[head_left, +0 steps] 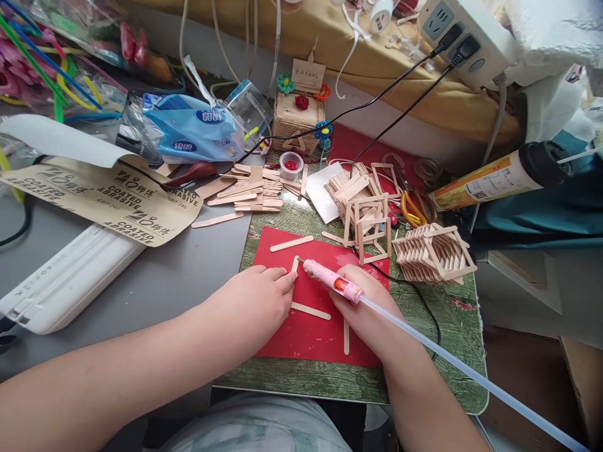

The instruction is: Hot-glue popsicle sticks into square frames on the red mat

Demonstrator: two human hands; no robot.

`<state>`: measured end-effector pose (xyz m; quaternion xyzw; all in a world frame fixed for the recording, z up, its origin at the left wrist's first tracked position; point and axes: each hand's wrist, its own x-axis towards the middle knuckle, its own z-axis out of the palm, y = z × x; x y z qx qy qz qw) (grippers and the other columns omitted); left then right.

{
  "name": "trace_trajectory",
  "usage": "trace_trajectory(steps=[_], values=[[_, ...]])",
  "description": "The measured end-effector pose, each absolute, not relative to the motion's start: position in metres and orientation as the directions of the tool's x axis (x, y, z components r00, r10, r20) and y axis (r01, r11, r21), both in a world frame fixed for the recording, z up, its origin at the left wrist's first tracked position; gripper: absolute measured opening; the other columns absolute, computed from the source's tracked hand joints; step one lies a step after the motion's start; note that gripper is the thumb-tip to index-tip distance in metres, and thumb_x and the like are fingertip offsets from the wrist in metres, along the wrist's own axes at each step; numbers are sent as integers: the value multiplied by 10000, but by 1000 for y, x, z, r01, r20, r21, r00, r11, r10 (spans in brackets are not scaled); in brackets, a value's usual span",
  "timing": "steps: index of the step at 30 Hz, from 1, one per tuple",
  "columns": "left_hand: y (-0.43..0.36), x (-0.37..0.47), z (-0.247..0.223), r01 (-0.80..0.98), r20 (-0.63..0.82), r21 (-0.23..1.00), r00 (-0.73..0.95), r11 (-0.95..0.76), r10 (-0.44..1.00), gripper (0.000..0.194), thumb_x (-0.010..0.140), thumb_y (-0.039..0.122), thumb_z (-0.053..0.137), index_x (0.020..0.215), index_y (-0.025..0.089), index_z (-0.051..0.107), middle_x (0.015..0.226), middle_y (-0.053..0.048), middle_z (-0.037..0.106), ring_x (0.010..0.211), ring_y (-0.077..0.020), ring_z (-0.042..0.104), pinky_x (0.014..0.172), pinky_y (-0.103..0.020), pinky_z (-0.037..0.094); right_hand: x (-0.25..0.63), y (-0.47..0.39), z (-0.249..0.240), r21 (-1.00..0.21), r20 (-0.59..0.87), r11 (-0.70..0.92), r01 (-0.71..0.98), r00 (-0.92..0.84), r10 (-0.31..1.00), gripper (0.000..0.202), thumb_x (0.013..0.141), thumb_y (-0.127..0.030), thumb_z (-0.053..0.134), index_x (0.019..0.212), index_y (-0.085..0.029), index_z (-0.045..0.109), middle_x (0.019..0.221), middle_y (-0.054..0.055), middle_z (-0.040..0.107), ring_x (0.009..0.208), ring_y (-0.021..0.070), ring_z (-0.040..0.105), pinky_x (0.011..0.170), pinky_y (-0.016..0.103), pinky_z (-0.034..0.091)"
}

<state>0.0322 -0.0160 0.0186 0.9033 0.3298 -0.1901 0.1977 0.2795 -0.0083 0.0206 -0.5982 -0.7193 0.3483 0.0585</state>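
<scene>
In my right hand (354, 290) is a pink hot glue gun (325, 276), with a long translucent glue stick (452, 355) trailing from its back end. Its metal tip meets the upper end of a wooden craft stick (295, 264). My left hand (264, 292) pinches that stick against a red sheet (287, 342), hiding its lower part. Another craft stick (311, 311) lies just below my left fingertips. One more stick (291, 243) rests higher on the sheet, and a further stick (347, 338) sits below my right hand.
Behind the sheet are piled craft sticks (257, 188), open stick frames (372, 220) and a stacked stick lattice (436, 254). Orange-handled pliers (414, 207) and a drink cup (494, 176) stand right. Sandpaper (108, 194) lies left. Black cords run from a power strip (471, 37).
</scene>
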Motion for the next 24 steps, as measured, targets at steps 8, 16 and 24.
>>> trace_trajectory(steps=[8,16,24], values=[[-13,28,24,717,-431,290,690,-634,582,333,1060,330,570,1293,214,777,1628,-79,559,1405,-308,621,1017,-420,572,274,2,40,-502,-327,167,849,-365,872,270,1054,-330,520,805,-235,477,813,-9,589,695,154,543,631,275,356],[-13,27,35,745,-381,321,667,-585,640,316,1059,317,550,1240,223,792,1539,-84,650,1333,-298,678,1063,-408,565,289,-7,44,-572,-234,170,802,-358,904,322,1070,-467,542,854,-244,628,831,5,642,746,185,604,694,285,441],[-14,22,37,719,-331,323,695,-616,638,328,1057,283,529,1243,210,789,1503,-100,677,1300,-279,702,1046,-398,578,381,-45,3,-809,-31,-15,587,-18,999,283,927,-476,743,1070,-231,746,1110,90,747,1023,277,707,940,416,561]])
